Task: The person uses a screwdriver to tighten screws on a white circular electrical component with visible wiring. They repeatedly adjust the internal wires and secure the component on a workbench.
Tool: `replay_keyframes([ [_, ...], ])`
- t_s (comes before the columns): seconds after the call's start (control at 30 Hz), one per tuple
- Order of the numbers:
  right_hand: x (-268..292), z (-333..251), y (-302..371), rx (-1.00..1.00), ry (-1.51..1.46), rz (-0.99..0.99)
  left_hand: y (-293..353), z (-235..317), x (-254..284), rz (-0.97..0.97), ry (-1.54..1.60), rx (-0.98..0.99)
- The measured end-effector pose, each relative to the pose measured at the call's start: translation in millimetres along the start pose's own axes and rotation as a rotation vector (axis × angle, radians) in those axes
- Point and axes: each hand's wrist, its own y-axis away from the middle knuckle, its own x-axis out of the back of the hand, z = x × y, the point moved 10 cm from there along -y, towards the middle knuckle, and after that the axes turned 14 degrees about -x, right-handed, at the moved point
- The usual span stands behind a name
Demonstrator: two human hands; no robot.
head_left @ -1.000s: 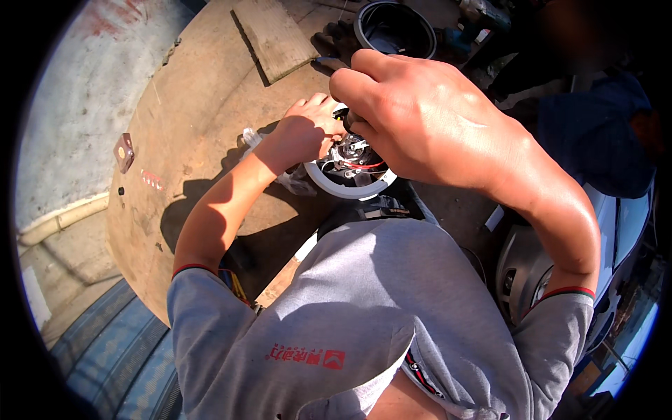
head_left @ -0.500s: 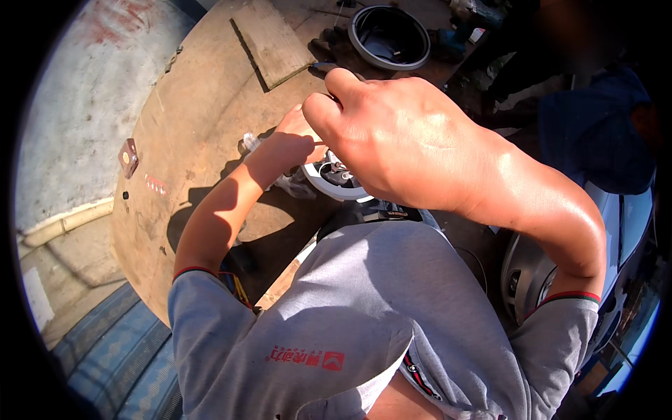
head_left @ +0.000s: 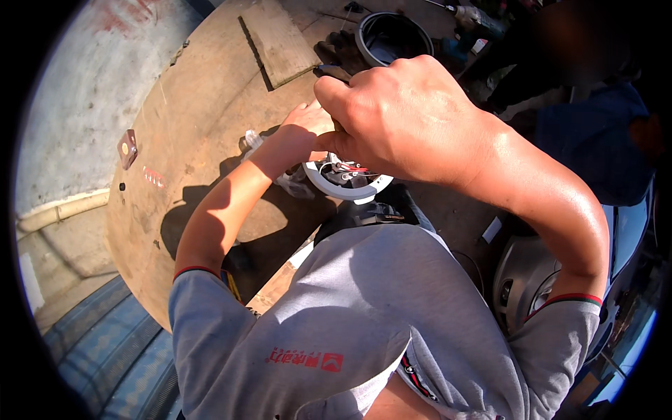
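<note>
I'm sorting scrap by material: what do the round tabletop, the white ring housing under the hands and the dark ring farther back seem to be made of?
The round tabletop looks like bare, rough wood or plywood: tan, matte, stained. The white ring housing seems moulded plastic, smooth and slightly glossy, with red wires inside. The dark ring has a pale rim; plastic or metal, unclear.

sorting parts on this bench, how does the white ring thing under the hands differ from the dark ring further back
The white ring is pale with red and dark wiring inside; the dark ring is black-rimmed and looks hollow. The white ring sits under the left hand and right hand, largely hidden; the dark ring lies untouched. Both are round and rest on the wooden table.
</note>
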Motion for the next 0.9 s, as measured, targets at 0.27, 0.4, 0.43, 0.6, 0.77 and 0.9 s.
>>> replay_keyframes([
  [0.27,-3.9,-4.3,0.4,-0.010,0.099,-0.116,5.1,-3.5,11.3,0.211,-0.005,-0.179],
  [0.4,3.9,-8.5,10.7,0.129,-0.128,0.179,10.6,-15.4,13.0,0.309,0.144,-0.063],
  [0.43,3.3,-11.1,8.4,0.122,-0.091,0.161,11.0,-19.8,10.4,0.313,0.176,-0.006],
  [0.6,-2.3,-5.2,0.6,-0.031,0.092,-0.050,7.8,-27.0,-7.1,0.133,0.039,0.077],
  [0.77,1.1,-16.9,7.0,0.123,0.154,0.011,8.8,-5.2,13.8,0.220,-0.100,0.041],
  [0.9,4.6,-9.1,1.8,0.015,0.088,-0.100,13.5,-31.8,-30.6,-0.223,-0.482,-0.046],
])
